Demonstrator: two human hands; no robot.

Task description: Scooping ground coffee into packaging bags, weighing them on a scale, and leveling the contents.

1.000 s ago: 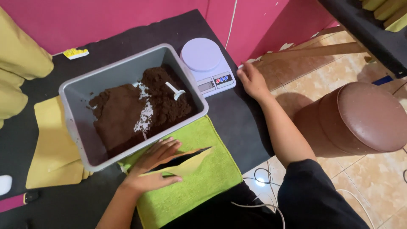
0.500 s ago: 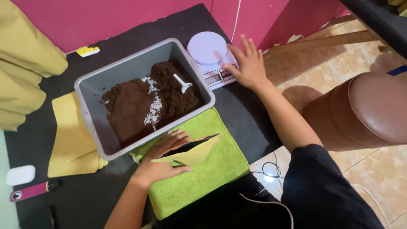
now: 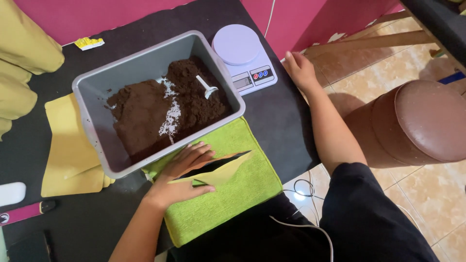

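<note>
Nearest the camera, the person's left hand [image 3: 180, 177] lies on a yellow paper pouch [image 3: 218, 170] whose mouth gapes open; the fingers [image 3: 196, 154] are spread along the pouch's upper edge and the thumb presses its lower face, so the hand pins the pouch rather than closing round it. The pouch rests on a green microfibre cloth [image 3: 233, 194] spread over the black table [image 3: 286, 126]. Just beyond, touching the cloth's far edge, stands a grey plastic tub [image 3: 90, 109] holding dark brown powder [image 3: 155, 109] with a small white scoop [image 3: 208, 88] stuck in it. To the tub's left lie flat yellow pouches [image 3: 68, 150]. Behind the tub sits a white digital kitchen scale [image 3: 242, 58]. The right hand [image 3: 301, 72] rests open and empty on the table's edge, just beside the scale.
</note>
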